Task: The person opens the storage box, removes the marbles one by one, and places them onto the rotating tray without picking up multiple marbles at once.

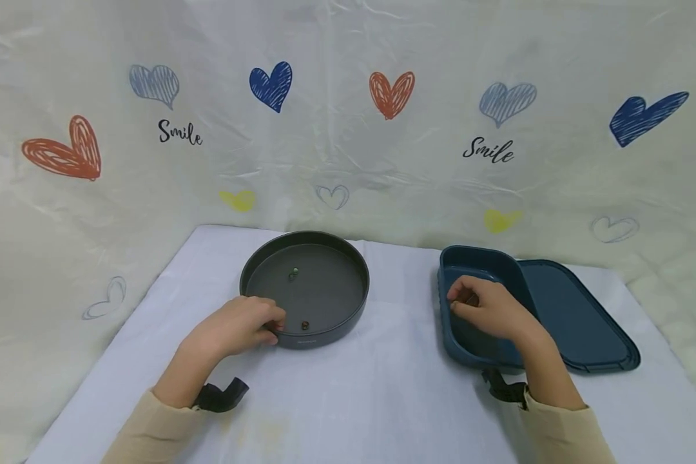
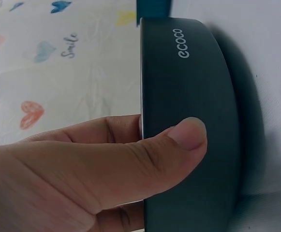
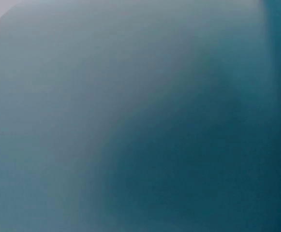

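Observation:
A round dark grey tray [image 1: 325, 283] with a raised rim stands on the table. On its floor lie small green bits [image 1: 294, 273], like beads, and a small brown-red one [image 1: 305, 325] near the front. My left hand [image 1: 240, 328] grips the tray's near-left rim; the left wrist view shows its thumb [image 2: 188, 134] on the outer wall, other fingers behind the rim. Over a dark blue box [image 1: 458, 348], my right hand [image 1: 490, 306] has bent fingers, thumb and forefinger tips close together. Whether anything sits between them is unclear. The right wrist view shows only blurred blue.
A flat dark blue lid [image 1: 574, 316] lies against the box's right side. Under everything is a white cloth-covered table [image 1: 377, 399]. A pale sheet [image 1: 336, 148] with printed hearts hangs behind. Black straps with a protruding piece [image 1: 223, 396] sit at both wrists.

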Demonstrator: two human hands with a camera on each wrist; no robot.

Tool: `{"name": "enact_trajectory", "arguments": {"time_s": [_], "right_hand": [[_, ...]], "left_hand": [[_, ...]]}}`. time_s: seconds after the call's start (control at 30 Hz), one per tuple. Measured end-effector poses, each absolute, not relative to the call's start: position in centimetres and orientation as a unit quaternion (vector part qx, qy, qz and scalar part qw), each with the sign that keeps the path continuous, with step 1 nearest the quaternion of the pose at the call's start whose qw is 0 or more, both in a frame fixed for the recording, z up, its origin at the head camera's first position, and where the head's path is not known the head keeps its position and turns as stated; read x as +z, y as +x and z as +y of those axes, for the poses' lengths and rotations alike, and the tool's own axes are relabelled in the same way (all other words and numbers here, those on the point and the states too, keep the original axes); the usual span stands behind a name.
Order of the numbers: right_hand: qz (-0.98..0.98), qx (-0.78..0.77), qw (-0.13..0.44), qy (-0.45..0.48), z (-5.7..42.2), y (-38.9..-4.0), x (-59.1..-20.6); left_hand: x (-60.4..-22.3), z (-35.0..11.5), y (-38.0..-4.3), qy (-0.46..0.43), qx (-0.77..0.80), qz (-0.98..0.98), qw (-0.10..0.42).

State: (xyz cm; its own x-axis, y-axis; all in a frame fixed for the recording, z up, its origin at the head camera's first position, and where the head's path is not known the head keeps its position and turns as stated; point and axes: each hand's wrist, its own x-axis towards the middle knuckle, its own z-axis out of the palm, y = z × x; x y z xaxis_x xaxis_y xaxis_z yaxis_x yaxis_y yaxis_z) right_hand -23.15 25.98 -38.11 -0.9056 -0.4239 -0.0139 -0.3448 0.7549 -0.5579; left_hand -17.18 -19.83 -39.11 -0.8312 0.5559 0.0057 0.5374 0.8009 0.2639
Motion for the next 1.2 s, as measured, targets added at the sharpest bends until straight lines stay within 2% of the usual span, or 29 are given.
{"name": "enact_trajectory", "arguments": {"time_s": [0.27,0.6,1.2], "right_hand": [[0.898,-0.403,0.036,-0.172,25.3,-22.7,-38.0],[0.821,-0.536,0.089,-0.177,22.1,-22.4,-37.2],[0.772,-0.578,0.158,-0.212,14.2,-23.7,-38.0]], "left_hand": [[-38.8,-19.6,-17.1,0.285,0.138,0.947,0.045],[-38.5,-19.6,-17.3,0.292,0.141,0.945,0.041],[-38.6,-19.7,-17.3,0.291,0.137,0.946,0.042]]}}
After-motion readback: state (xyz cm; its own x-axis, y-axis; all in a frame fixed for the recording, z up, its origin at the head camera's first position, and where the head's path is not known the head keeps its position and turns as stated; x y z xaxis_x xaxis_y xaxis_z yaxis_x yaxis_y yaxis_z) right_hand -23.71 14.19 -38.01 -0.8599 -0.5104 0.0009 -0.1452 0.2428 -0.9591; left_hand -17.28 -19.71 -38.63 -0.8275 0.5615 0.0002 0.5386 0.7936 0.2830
